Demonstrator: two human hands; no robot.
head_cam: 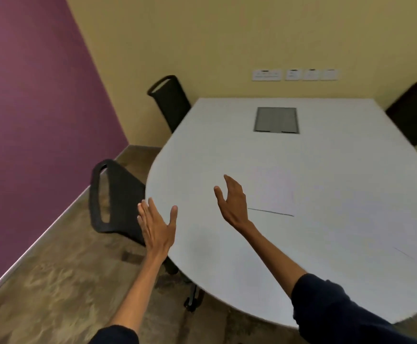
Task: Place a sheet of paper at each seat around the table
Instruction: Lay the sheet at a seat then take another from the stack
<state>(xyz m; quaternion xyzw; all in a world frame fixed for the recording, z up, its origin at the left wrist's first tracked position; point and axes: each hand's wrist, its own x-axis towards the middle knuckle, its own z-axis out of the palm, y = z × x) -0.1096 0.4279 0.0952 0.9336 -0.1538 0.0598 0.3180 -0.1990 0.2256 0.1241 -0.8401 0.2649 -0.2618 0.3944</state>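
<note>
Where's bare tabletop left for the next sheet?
Bare: the curved left edge of the table by the near chair, and the strip between the far chair and the grey hatch. Taken: beside the right hand, where a sheet lies.

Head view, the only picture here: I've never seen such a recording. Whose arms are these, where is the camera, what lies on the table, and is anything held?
No machine here: a person wears a wide-angle camera on the head, looking forward and down, so you see their own arms. The left hand hovers at the rounded edge of the white table, the right hand above it; both are open and hold nothing. One sheet of paper lies flat on the table just right of the right hand. A grey panel is set into the tabletop farther back. Black chairs stand around: a near left chair, a far left chair and a right chair.
</note>
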